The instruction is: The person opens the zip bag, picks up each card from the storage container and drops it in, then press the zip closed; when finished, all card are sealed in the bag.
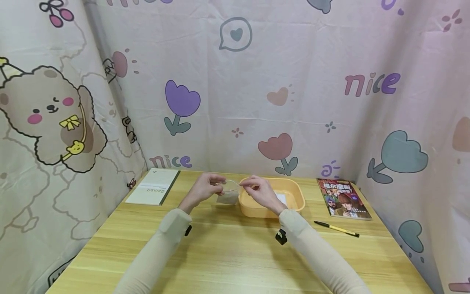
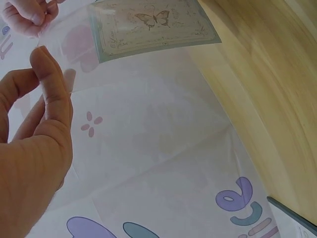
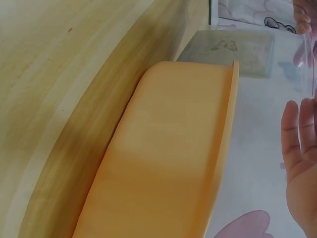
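By the left hand point(image 1: 205, 188) and right hand point(image 1: 262, 192), a clear bag point(image 1: 230, 188) is pinched at opposite ends of its mouth, stretched sideways between them; low inside, a butterfly card point(image 2: 156, 27) is seen, just left of the yellow basket point(image 1: 269, 212).

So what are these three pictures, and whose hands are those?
No robot here: a person's bare left hand and right hand are working. The wide picture comes from a camera on the head; the other two come from cameras on each wrist. Both hands pinch a clear plastic bag; it holds a rectangular, green-edged butterfly card. On the pale wooden table lie a white notebook, a rectangular orange plastic tub, a colourful magazine and a slim yellow-and-black pen.
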A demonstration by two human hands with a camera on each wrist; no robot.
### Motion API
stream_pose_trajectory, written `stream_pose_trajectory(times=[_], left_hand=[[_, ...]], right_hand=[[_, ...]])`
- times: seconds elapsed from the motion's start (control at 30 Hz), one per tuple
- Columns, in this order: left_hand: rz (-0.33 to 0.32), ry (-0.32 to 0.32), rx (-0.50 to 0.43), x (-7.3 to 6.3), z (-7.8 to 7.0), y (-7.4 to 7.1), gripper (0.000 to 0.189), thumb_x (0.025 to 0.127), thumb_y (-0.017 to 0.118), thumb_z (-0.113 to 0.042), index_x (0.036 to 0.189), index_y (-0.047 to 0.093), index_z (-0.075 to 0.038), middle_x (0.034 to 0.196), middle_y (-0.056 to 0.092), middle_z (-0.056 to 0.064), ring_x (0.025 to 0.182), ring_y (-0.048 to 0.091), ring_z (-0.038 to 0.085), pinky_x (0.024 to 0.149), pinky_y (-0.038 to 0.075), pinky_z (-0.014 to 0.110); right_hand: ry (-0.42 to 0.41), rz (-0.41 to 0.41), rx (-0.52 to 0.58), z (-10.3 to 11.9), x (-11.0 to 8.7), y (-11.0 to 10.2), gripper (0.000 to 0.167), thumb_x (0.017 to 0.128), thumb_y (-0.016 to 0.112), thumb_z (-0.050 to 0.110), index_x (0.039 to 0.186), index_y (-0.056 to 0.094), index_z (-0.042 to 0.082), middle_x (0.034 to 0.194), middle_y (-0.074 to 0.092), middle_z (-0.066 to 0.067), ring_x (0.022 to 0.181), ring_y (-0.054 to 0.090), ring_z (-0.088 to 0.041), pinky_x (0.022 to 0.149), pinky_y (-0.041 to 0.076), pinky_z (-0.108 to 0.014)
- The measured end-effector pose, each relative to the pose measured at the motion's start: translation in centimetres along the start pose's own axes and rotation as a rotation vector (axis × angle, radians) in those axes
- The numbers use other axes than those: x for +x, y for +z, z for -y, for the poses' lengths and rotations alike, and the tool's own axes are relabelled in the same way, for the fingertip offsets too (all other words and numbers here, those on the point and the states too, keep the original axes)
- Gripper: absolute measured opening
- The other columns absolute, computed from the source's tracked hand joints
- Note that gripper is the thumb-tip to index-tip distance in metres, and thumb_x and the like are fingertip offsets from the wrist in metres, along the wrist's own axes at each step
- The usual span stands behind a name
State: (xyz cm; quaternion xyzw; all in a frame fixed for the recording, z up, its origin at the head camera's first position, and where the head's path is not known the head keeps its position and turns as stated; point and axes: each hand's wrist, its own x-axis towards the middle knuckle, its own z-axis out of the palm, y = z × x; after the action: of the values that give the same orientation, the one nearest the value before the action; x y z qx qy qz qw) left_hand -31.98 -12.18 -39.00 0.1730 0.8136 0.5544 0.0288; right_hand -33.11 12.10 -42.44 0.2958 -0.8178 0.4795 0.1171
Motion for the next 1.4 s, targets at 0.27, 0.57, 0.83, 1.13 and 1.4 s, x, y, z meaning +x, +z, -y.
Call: stream_pose_trajectory(times=[0.27, 0.57, 0.83, 1.13, 1.4], left_hand=[[-0.007, -0.009, 0.002, -0.2, -0.1, -0.1, 0.034, 0.088, 0.062, 0.006, 0.121, 0.063, 0.008, 0.12, 0.066, 0.024, 0.074, 0.07, 0.016, 0.073, 0.062, 0.035], [-0.02, -0.01, -0.02, -0.1, 0.2, 0.0, 0.033, 0.089, 0.061, 0.007, 0.121, 0.063, 0.009, 0.121, 0.066, 0.025, 0.073, 0.07, 0.015, 0.07, 0.062, 0.03], [-0.049, 0.007, 0.002, -0.1, 0.5, 0.1, 0.033, 0.087, 0.06, 0.007, 0.12, 0.064, 0.008, 0.12, 0.067, 0.025, 0.071, 0.069, 0.015, 0.071, 0.062, 0.036], [-0.078, 0.005, 0.018, 0.1, 0.5, 0.1, 0.034, 0.087, 0.059, 0.005, 0.12, 0.065, 0.005, 0.118, 0.068, 0.022, 0.071, 0.069, 0.015, 0.067, 0.06, 0.028], [-0.072, -0.001, 0.016, 0.1, 0.4, 0.2, 0.035, 0.086, 0.059, 0.006, 0.12, 0.065, 0.005, 0.118, 0.068, 0.022, 0.071, 0.069, 0.015, 0.068, 0.06, 0.028]], right_hand=[[0.113, 0.033, 0.1, -0.6, -0.5, -1.2, 0.02, 0.096, 0.062, 0.014, 0.111, 0.073, 0.006, 0.112, 0.069, -0.012, 0.081, 0.067, -0.015, 0.074, 0.06, -0.048], [0.227, 0.084, 0.056, -3.7, -1.2, -3.8, 0.022, 0.094, 0.066, 0.015, 0.112, 0.072, 0.004, 0.116, 0.069, -0.019, 0.094, 0.067, -0.03, 0.074, 0.061, -0.037], [0.299, 0.093, 0.009, -5.7, -1.4, -6.1, 0.026, 0.095, 0.063, 0.01, 0.117, 0.068, -0.004, 0.117, 0.066, -0.027, 0.093, 0.065, -0.036, 0.078, 0.059, -0.049], [0.313, 0.153, -0.142, -8.4, -1.7, -7.9, 0.03, 0.085, 0.062, -0.008, 0.114, 0.068, -0.006, 0.109, 0.069, -0.025, 0.091, 0.065, -0.022, 0.072, 0.057, -0.027], [0.371, 0.201, -0.25, -9.2, -1.9, -8.0, 0.035, 0.079, 0.068, -0.009, 0.112, 0.072, 0.0, 0.109, 0.071, -0.016, 0.1, 0.063, -0.029, 0.092, 0.054, -0.044]])
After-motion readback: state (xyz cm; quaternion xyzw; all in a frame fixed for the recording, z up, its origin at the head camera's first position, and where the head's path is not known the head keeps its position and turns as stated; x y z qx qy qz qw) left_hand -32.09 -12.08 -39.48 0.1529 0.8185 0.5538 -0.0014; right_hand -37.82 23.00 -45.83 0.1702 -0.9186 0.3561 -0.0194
